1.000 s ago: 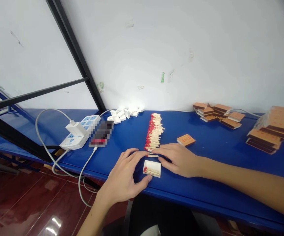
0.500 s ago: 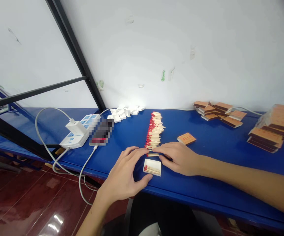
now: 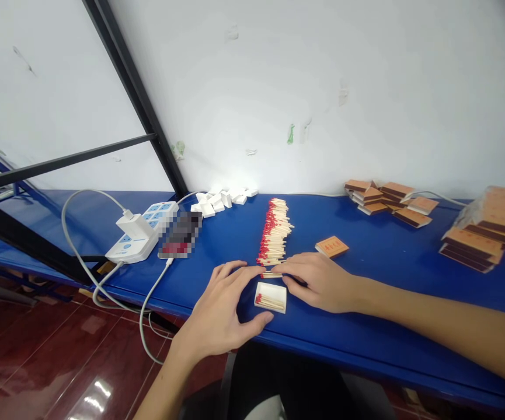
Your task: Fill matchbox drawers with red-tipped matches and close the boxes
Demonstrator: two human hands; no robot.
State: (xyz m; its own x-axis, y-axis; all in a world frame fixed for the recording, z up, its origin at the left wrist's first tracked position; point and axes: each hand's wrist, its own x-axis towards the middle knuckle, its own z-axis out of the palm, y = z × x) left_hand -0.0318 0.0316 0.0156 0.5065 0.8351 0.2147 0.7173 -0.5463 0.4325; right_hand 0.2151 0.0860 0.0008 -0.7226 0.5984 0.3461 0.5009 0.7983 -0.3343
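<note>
A long row of red-headed matches (image 3: pixel 275 230) runs across the blue table, heads to the left. At its near end lie a few separate matches (image 3: pixel 272 275). My left hand (image 3: pixel 226 309) is open, its index fingertip at their red heads and its thumb near the lower edge of a white matchbox tray (image 3: pixel 271 287). Several matches (image 3: pixel 271 302) lie in the tray, heads left. From the other side my right hand (image 3: pixel 317 281) reaches in, thumb and index finger apart, fingertips at the bare ends of the separate matches. Its other fingers are partly hidden.
An orange matchbox cover (image 3: pixel 332 247) lies right of the row. More covers (image 3: pixel 386 199) and a wrapped stack (image 3: pixel 493 227) are farther right. White trays (image 3: pixel 222 201) are piled at the back left, near a phone (image 3: pixel 181 234), a power strip (image 3: pixel 142 233) and cables.
My right index finger has shifted slightly down onto the separate matches. The left hand has barely moved. Tray and match row stay where they were.
</note>
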